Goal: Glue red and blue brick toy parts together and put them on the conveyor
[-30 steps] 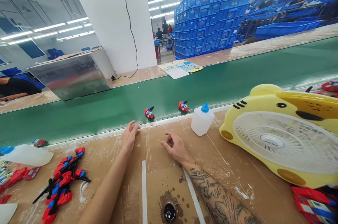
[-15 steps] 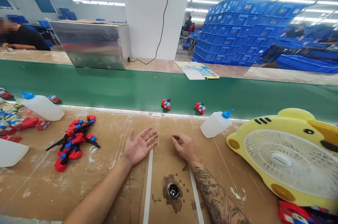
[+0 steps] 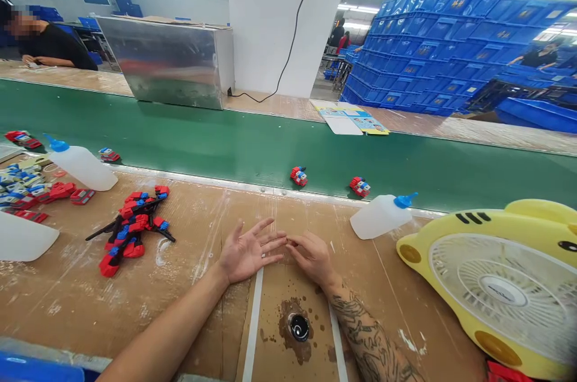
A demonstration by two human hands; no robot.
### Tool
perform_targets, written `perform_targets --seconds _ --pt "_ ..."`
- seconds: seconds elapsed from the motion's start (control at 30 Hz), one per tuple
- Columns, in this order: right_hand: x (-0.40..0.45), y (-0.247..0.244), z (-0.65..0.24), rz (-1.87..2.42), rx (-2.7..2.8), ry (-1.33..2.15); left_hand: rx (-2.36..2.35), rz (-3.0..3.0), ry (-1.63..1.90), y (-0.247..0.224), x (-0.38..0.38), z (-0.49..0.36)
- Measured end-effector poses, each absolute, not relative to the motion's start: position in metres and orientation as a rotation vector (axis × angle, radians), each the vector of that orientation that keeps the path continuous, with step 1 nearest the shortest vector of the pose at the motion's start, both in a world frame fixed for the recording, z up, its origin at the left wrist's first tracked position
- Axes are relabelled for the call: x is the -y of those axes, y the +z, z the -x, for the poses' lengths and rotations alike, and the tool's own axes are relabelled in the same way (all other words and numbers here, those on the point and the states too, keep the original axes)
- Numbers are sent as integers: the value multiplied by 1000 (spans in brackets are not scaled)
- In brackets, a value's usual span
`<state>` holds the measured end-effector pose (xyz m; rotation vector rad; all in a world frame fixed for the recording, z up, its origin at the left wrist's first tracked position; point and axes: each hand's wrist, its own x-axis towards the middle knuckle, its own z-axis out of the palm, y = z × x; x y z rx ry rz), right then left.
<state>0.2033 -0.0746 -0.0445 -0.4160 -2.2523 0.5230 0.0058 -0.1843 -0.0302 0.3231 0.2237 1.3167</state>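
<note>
My left hand (image 3: 247, 254) lies palm up over the cardboard-covered bench, fingers spread, nothing in it. My right hand (image 3: 312, 256) is closed in a pinch, its thumb and forefinger meeting the left hand's middle fingertip. Whether anything small sits in that pinch is hidden. Below the hands, a small round cup of dark liquid (image 3: 299, 327) is set among wet stains between two white strips. To the left lies a heap of red, blue and black plastic toy parts (image 3: 133, 229). Right of the hands a white squeeze bottle (image 3: 376, 217) with a blue nozzle leans over.
A yellow animal-shaped fan (image 3: 489, 286) takes up the right side. Along the back runs a green conveyor belt (image 3: 216, 145) carrying small red toy pieces (image 3: 359, 186). Another squeeze bottle (image 3: 85, 167) lies at left near more toy parts. A person (image 3: 58, 45) sits across the belt.
My right hand has moved left until its fingertips meet the left hand's fingers, which have spread wider. The camera view has shifted slightly.
</note>
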Motion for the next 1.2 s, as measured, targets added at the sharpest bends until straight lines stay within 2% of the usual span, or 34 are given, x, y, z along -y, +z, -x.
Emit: perform_targets --seconds 0.33,0.6,1.0,1.2 --pt "76 -49 -202 402 2271 443 -206 -249 1354 -24 189 -15" --pt "76 -56 -192 440 2286 220 -190 -242 1469 -29 194 -30" --pt "72 -69 -191 441 2347 119 -312 -547 1445 -59 189 -44" --pt "62 -78 -192 400 2404 51 -340 -607 1428 -56 190 -44"
